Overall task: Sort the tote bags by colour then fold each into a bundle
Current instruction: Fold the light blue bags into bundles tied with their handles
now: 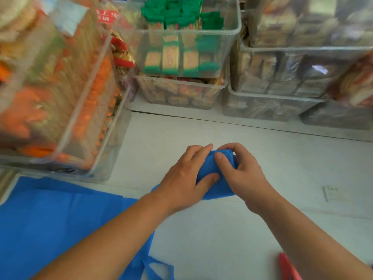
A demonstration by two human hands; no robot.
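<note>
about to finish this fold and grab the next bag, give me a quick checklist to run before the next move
1. Grip: left hand and right hand both hold the blue bundle: ok.
2. Bundle compact: it looks small and tight; whether the end is tucked in is hidden by the fingers: cannot tell.
3. Next blue tote bag lies flat at the left, handle showing: ok.
4. Colours apart: the red item at the lower right edge lies away from the blue ones: ok; whether it is a tote: cannot tell.
5. Bare table near the bundle to set it down: ok.
</note>
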